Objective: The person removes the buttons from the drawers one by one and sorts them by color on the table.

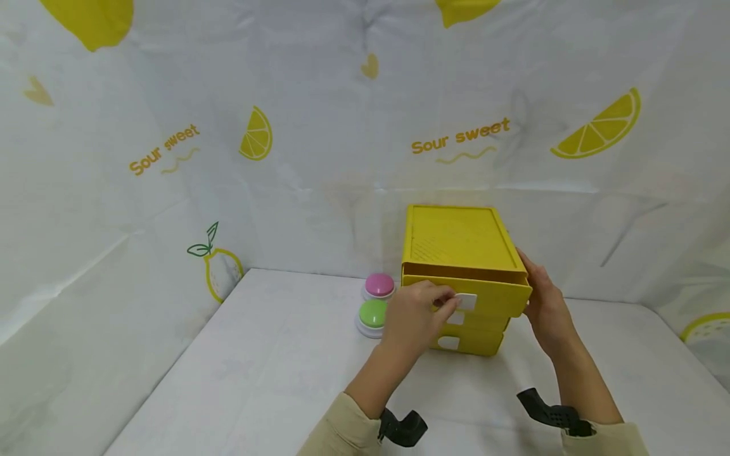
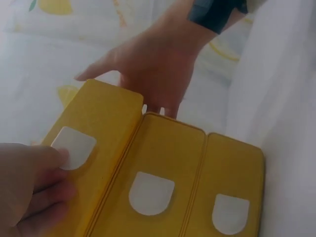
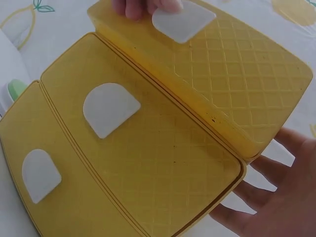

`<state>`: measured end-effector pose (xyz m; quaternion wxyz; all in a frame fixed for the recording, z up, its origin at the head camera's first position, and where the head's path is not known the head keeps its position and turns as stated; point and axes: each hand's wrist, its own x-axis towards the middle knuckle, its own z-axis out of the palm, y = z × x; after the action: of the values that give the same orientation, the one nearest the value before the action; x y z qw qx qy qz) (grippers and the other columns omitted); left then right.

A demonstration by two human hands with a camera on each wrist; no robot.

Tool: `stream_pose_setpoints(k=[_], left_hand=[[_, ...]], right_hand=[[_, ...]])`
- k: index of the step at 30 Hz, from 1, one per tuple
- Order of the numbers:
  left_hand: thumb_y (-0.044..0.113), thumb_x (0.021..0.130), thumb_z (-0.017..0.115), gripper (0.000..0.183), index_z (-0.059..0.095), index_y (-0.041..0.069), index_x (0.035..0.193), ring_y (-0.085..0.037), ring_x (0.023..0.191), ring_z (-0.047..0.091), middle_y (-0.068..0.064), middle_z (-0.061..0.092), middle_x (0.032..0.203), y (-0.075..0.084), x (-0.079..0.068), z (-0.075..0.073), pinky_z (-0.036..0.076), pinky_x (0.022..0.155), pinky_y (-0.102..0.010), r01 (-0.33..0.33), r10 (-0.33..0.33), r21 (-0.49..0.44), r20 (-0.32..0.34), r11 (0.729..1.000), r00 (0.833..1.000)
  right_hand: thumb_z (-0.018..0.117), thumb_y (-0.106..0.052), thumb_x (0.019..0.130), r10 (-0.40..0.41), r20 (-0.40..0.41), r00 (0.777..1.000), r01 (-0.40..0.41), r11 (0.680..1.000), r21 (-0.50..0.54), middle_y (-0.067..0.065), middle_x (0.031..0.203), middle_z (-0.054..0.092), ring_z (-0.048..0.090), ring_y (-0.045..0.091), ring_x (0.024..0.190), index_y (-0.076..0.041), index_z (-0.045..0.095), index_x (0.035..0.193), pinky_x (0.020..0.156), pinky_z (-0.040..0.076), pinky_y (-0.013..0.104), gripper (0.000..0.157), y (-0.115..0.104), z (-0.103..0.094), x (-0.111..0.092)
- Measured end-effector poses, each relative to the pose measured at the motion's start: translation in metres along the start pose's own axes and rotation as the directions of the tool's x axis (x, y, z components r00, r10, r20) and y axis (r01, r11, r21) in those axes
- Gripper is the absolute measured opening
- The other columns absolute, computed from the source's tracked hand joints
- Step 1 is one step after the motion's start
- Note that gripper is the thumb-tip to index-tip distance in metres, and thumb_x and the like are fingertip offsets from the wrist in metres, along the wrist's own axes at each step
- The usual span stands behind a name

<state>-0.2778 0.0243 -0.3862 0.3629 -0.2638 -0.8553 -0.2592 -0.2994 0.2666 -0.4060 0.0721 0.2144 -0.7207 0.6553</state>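
A yellow three-drawer box (image 1: 456, 234) stands on the white table. Its top drawer (image 1: 499, 297) juts out a little, with a dark gap under the lid; the two lower drawers sit flush. My left hand (image 1: 415, 316) pinches the white tab (image 2: 81, 148) on that top drawer between thumb and fingers. Against the box's right side rests my right hand (image 1: 546, 310), its fingers (image 3: 269, 170) spread and fairly straight along the wall. White tabs also mark the middle drawer (image 3: 163, 143) and the bottom drawer (image 2: 239, 168). The inside of the top drawer is hidden.
Just left of the box are a pink push button (image 1: 379, 284) and a green push button (image 1: 373, 313) on white bases. Behind them hangs a white lemon-print cloth (image 1: 319, 221). The white table (image 1: 274, 361) extends left and in front.
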Motion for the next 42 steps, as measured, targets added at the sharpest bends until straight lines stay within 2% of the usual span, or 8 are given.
stream_pose_setpoints(k=[3,8,12,15,20,30,37,42], left_hand=[[0.028,0.09,0.078,0.013,0.082,0.016,0.089,-0.002,0.068,0.067,0.006,0.076,0.079,-0.004,0.005,0.005,0.044,0.062,-0.001,0.0,0.0,-0.008,0.001,1.0,1.0],[0.026,0.09,0.078,0.013,0.082,0.014,0.089,-0.005,0.067,0.066,0.004,0.077,0.079,-0.01,0.011,0.009,0.044,0.062,-0.003,0.004,-0.004,-0.041,0.009,0.999,1.0],[0.026,0.09,0.078,0.014,0.082,0.013,0.09,-0.006,0.068,0.067,0.003,0.077,0.081,-0.012,0.015,0.012,0.047,0.064,-0.003,0.024,-0.023,-0.059,0.015,0.998,1.0],[0.027,0.09,0.077,0.014,0.082,0.014,0.09,-0.005,0.07,0.068,0.004,0.078,0.082,-0.014,0.016,0.015,0.048,0.066,-0.003,0.037,-0.036,-0.06,0.017,0.998,0.999],[0.028,0.091,0.076,0.014,0.082,0.015,0.092,-0.002,0.072,0.069,0.005,0.078,0.083,-0.015,0.015,0.019,0.049,0.068,-0.003,0.071,-0.068,-0.082,0.037,0.994,0.997],[0.023,0.09,0.078,0.015,0.081,0.01,0.096,-0.003,0.076,0.072,0.0,0.08,0.09,-0.021,-0.007,0.02,0.053,0.071,-0.007,0.281,-0.229,-0.294,0.198,0.914,0.953],[0.021,0.089,0.078,0.02,0.078,0.009,0.105,-0.002,0.079,0.07,-0.001,0.079,0.094,-0.031,-0.031,0.033,0.055,0.074,-0.011,0.435,-0.314,-0.348,0.353,0.83,0.881],[0.02,0.087,0.08,0.021,0.077,0.008,0.104,0.0,0.077,0.069,-0.002,0.077,0.09,-0.033,-0.038,0.047,0.056,0.072,-0.011,0.452,-0.338,-0.41,0.323,0.792,0.884]], right_hand=[[0.016,-0.044,0.11,0.016,-0.009,1.0,-0.016,1.0,0.023,-0.003,0.17,0.018,0.034,-0.001,0.14,-0.029,0.016,0.163,0.109,0.005,0.084,0.055,0.0,0.001,0.001],[0.031,-0.037,0.111,0.067,-0.056,0.996,-0.071,0.994,-0.077,-0.004,0.171,0.019,0.031,0.009,0.147,-0.033,0.016,0.163,0.112,0.015,0.08,0.054,0.001,0.002,0.003],[0.042,-0.034,0.109,0.056,-0.128,0.99,-0.089,0.961,-0.263,0.0,0.168,0.028,0.044,-0.003,0.134,-0.035,0.016,0.162,0.113,0.046,0.033,0.06,0.003,0.004,0.003],[0.052,-0.031,0.106,0.0,-0.197,0.98,-0.072,0.929,-0.362,0.009,0.164,0.036,0.047,-0.014,0.117,-0.032,0.019,0.162,0.089,0.045,0.003,0.065,0.006,0.009,0.004],[0.063,-0.031,0.1,-0.054,-0.279,0.959,-0.084,0.883,-0.461,0.02,0.157,0.043,0.042,-0.02,0.106,-0.03,0.016,0.163,0.08,0.043,-0.001,0.079,0.008,0.017,0.006],[0.061,-0.019,0.101,-0.125,-0.228,0.965,0.007,0.89,-0.457,0.021,0.146,0.048,0.049,-0.015,0.105,-0.028,0.02,0.162,0.081,0.045,0.0,0.074,0.007,0.02,0.006],[0.061,-0.02,0.102,-0.1,-0.218,0.971,-0.001,0.907,-0.422,0.021,0.15,0.045,0.05,-0.013,0.107,-0.03,0.02,0.162,0.082,0.047,0.002,0.074,0.006,0.021,0.008],[0.06,-0.02,0.102,-0.095,-0.222,0.97,-0.006,0.91,-0.415,0.023,0.15,0.045,0.049,-0.013,0.107,-0.03,0.018,0.163,0.082,0.046,0.001,0.075,0.007,0.022,0.009]])
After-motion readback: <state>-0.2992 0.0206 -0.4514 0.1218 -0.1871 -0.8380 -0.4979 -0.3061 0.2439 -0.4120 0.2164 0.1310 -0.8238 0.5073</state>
